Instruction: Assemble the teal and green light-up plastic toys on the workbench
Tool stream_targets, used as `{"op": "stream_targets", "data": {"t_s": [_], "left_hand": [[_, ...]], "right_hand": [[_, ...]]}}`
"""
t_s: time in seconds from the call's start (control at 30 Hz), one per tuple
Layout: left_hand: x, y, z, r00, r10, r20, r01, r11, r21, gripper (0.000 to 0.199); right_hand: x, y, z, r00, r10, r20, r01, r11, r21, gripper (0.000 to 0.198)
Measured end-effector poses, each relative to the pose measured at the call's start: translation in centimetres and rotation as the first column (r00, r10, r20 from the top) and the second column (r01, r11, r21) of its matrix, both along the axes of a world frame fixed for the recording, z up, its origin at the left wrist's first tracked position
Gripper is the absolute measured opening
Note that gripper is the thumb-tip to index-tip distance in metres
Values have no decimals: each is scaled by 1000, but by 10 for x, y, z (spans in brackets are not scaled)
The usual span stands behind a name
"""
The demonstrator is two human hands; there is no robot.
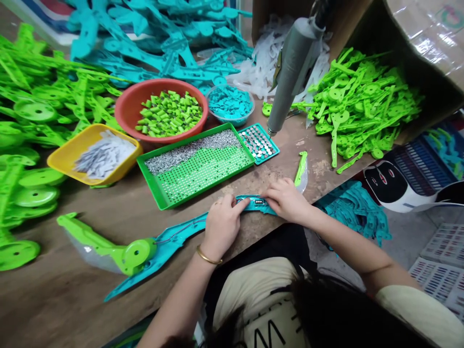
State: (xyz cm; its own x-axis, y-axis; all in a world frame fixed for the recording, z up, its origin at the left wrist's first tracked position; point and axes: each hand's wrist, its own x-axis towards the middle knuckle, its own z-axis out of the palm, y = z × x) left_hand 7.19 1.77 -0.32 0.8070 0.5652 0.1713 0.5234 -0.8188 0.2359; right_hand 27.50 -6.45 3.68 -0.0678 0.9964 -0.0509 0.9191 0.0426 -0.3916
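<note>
A long teal plastic shell lies open side up along the front of the table, with a thin wire and small metal parts inside. My left hand rests over its middle, fingers closed around it, the thumb pressing near the metal parts. At the shell's right end my right hand pinches the edge with bent fingers. Attached at the left is a lime green round piece with a green and clear blade. Beyond my right hand lies a smaller green and clear blade.
Behind my hands sit a green perforated tray of screws, a small teal tray of metal discs, a red bowl and a yellow bowl. A grey power screwdriver hangs at centre right. Green parts heap at right.
</note>
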Motion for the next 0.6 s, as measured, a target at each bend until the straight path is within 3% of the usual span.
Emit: {"op": "stream_targets", "data": {"t_s": [0.13, 0.4, 0.6], "left_hand": [[0, 1, 0, 1000, -2, -7, 2, 1000, 1, 37], [0, 7, 5, 996, -23, -90, 21, 999, -28, 37], [1, 16, 12, 981, -92, -173, 79, 994, -81, 36]], "right_hand": [[3, -6, 2, 993, 33, 111, -37, 999, 33, 23], [20, -22, -7, 999, -1, -38, 4, 998, 66, 21], [11, -23, -13, 999, -34, 41, 30, 993, 111, 17]]}}
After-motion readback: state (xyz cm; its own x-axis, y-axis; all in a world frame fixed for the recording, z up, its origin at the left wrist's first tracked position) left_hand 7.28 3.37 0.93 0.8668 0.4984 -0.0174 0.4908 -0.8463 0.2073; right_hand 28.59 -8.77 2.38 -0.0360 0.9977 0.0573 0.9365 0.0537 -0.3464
